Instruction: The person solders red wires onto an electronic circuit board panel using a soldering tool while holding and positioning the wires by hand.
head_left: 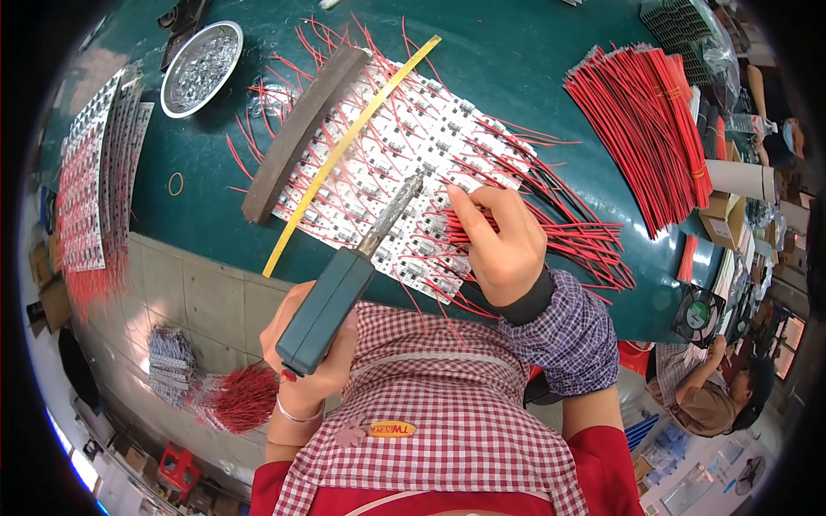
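Note:
My left hand [338,361] is wrapped round the dark green handle of a soldering gun [320,311]. Its metal tip reaches up and right to the middle of a white circuit-board sheet [447,129] full of small parts and red wires. Just right of the tip, my right hand [506,245] pinches a red wire, thumb and forefinger together over the sheet. A loose bunch of red wires [585,241] runs out from under this hand to the right. Across the sheet's left part lie a dark bar [303,138] and a yellow strip [353,133].
A metal bowl [169,90] of small shiny bits stands at the back left, a rubber band [175,184] below it. Wired boards [95,181] overhang the left table edge. A large red wire bundle [637,138] lies at the right. Another person [710,391] sits lower right.

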Motion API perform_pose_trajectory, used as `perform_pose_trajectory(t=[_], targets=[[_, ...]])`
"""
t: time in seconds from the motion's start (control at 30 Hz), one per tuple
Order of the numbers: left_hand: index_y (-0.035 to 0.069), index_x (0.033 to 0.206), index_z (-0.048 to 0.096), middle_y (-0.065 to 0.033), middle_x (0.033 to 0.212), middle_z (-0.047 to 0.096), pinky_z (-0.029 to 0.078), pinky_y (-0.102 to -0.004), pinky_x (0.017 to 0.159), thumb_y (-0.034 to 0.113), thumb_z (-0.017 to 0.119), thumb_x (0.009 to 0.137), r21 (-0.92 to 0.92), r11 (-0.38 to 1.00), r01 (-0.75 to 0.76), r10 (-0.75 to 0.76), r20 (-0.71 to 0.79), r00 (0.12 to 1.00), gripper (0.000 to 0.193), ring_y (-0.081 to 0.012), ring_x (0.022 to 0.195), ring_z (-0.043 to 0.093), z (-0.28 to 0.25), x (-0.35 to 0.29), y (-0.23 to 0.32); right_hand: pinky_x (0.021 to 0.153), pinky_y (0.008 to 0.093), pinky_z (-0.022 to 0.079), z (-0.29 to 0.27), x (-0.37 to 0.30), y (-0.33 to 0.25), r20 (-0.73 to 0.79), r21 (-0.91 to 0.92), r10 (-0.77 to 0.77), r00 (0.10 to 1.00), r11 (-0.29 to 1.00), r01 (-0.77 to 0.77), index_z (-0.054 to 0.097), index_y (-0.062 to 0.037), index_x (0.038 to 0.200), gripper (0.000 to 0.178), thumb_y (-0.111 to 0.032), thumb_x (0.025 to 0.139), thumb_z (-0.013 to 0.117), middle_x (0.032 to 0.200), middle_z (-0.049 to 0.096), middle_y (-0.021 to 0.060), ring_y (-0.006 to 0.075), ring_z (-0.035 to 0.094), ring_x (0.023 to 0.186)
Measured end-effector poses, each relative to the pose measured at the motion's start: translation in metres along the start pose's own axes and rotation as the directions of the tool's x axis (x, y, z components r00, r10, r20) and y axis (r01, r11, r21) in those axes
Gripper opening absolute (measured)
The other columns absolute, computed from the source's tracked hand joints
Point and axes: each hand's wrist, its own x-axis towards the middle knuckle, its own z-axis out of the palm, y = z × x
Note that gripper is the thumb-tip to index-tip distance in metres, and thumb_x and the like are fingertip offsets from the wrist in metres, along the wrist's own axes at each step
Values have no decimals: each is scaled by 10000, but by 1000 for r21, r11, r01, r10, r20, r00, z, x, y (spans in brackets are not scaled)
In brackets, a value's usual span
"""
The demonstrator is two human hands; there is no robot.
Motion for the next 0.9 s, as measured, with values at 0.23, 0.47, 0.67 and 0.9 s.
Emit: perform_pose_trajectory(t=[0.23,0.47,0.67,0.9], targets=[[-71,939,680,-175,958,697,558,-317,708,-99,690,684,-82,997,16,-13,33,999,257,-280,810,703,6,7,0,641,329,529,4,12,-2,102,-78,34,994,997,-26,713,14,1088,403,34,690,655,929,605,90,230,624,787],[-59,958,658,-154,945,690,546,-304,716,-103,691,673,-82,997,11,-5,74,997,290,-254,796,688,8,8,-2,628,318,525,2,12,-2,132,-82,20,991,997,-10,700,14,1073,339,11,736,670,910,595,84,215,626,786],[-48,926,653,-143,908,676,532,-298,690,-102,692,668,-64,997,35,-29,87,996,266,-241,757,667,7,9,2,638,307,535,3,14,-2,152,-111,-6,988,994,23,696,32,1073,336,14,737,686,931,584,94,213,629,808],[-48,903,654,-138,874,658,526,-302,663,-101,680,657,-61,998,31,-27,67,997,253,-253,734,659,8,9,2,641,306,541,5,12,-4,171,-130,13,985,991,10,695,42,1083,340,11,744,680,932,578,92,213,633,819]])
